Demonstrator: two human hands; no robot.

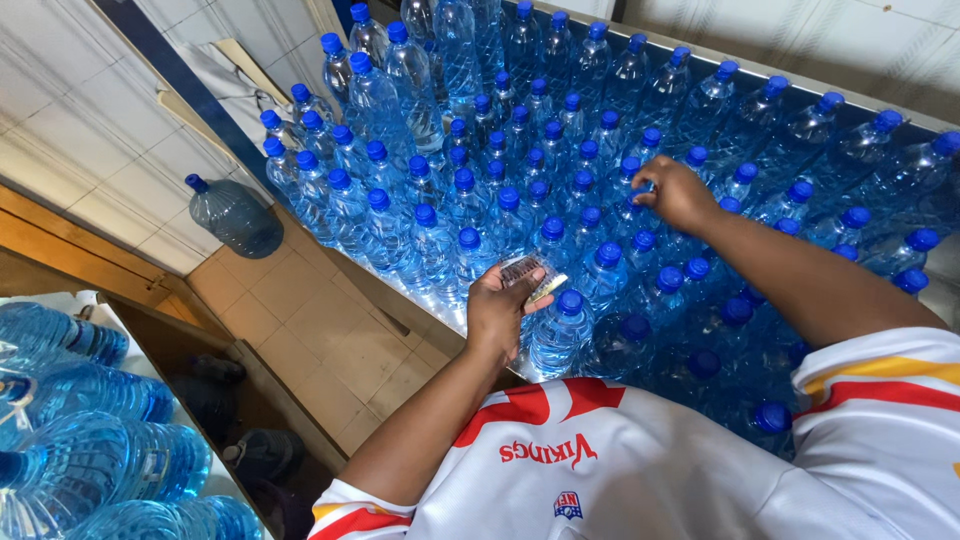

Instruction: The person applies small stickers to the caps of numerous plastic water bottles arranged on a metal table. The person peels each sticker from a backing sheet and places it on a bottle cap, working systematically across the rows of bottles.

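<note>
Several clear plastic water bottles with blue caps [470,237] stand packed upright on a table. My left hand [498,305] hovers over the near edge of the bottles, shut on a small stack of clear cap seals [527,274]. My right hand [676,190] reaches further in, its fingers pinched at the blue cap of a bottle [640,187] in the middle rows. Whether a seal is under those fingers is hidden.
A large water jug [233,215] stands on the tiled floor at left. More big blue bottles [90,450] lie stacked at the lower left. A tiled wall [80,130] and a wooden ledge [60,240] run along the left.
</note>
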